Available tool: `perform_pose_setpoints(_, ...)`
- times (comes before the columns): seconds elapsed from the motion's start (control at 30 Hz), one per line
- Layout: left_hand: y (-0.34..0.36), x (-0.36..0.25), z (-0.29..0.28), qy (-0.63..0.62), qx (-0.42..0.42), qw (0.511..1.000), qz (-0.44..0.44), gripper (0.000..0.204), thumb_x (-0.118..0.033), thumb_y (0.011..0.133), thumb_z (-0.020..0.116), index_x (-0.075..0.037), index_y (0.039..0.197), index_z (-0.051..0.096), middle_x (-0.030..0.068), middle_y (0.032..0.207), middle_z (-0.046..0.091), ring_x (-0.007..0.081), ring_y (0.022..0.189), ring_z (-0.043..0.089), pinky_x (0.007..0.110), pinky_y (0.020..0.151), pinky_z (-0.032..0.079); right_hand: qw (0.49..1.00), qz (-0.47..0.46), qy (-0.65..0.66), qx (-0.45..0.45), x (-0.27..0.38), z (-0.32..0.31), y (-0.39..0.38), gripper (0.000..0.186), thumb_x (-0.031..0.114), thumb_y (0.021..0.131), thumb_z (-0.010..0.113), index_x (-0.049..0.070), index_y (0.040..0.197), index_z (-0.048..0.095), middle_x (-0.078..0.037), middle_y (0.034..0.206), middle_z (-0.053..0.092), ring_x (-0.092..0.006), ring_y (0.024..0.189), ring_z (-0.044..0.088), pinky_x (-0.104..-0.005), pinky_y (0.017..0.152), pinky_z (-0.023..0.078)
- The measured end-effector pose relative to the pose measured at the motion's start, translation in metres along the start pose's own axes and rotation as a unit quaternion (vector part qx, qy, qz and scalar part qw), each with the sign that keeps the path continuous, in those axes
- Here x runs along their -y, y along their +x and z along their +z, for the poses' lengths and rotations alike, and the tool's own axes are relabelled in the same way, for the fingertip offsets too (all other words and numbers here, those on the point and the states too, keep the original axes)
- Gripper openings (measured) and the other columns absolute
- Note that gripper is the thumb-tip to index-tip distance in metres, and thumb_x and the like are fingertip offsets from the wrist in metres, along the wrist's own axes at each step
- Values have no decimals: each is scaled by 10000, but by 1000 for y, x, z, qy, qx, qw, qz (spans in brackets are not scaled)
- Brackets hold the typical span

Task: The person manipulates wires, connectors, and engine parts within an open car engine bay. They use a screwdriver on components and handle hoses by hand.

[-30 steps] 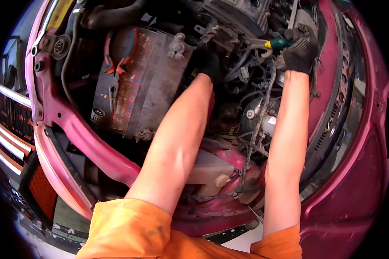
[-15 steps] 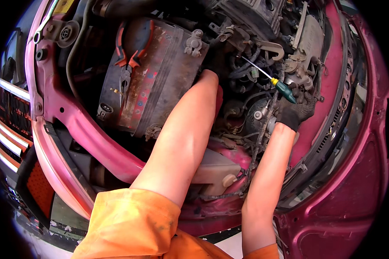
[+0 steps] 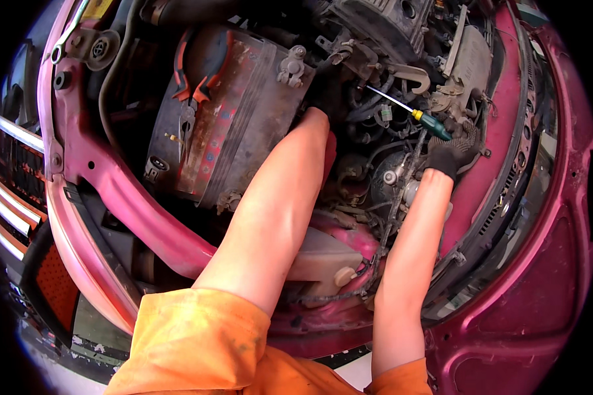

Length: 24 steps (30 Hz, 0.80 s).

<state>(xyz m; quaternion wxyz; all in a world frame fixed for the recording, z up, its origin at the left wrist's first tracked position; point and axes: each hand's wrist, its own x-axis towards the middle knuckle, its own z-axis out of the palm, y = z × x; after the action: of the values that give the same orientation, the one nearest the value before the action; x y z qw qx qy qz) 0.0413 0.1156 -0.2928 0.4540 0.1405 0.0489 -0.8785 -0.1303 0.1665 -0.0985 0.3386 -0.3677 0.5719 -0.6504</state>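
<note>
My right hand (image 3: 456,146), in a dark knit glove, is closed about the butt of a screwdriver (image 3: 433,125) with a green handle and yellow collar. Its thin metal shaft points up and left among hoses, near a bracket of the engine. My left hand (image 3: 327,91), also dark-gloved, reaches deep into the shadowed gap between the battery (image 3: 254,125) and the engine. Its fingers are lost in the dark, so what they touch is hidden. On top of the battery lie pliers (image 3: 206,85) with red and black handles.
A spanner (image 3: 66,39) lies on the pink body edge at upper left. The engine cover (image 3: 382,26) is at the top. A pale plastic reservoir (image 3: 323,260) sits below my left forearm. Tool trays (image 3: 16,197) stand at far left; a pink body panel (image 3: 527,289) curves along the right.
My right hand has shifted slightly forward, with the screwdriver at nearly the same angle. My left arm stays in the gap. The whole view has moved a little.
</note>
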Motion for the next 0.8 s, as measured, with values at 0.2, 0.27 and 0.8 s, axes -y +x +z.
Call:
perform_pose_setpoints(0.2, 8, 10, -23, -30, -14, 998, -57, 313, -365, 894, 608, -168, 1136, 584, -2, 1019, 585, 144, 913, 547, 293, 794, 471, 993, -46, -44, -96, -5, 1, 16, 313, 11, 821, 594, -2, 1134, 604, -92, 1078, 594, -176, 924, 630, -239, 578, 481)
perform_pose_setpoints(0.27, 7, 10, -20, -13, -10, 999, -50, 309, -355, 893, 608, -167, 1137, 585, 2, 1024, 585, 149, 913, 548, 299, 797, 473, 993, -35, -36, -105, -4, 2, 19, 300, 20, 821, 605, -4, 1120, 612, -87, 1049, 595, -176, 904, 624, -247, 594, 483)
perform_pose_setpoints(0.8, 0, 2, -15, 112, 32, 993, -9, 284, -260, 883, 603, -161, 1149, 587, 34, 1069, 585, 190, 925, 560, 341, 814, 489, 969, -43, -229, -86, 11, 20, -30, 214, 87, 818, 690, -16, 1005, 678, -44, 815, 603, -177, 742, 575, -307, 721, 499)
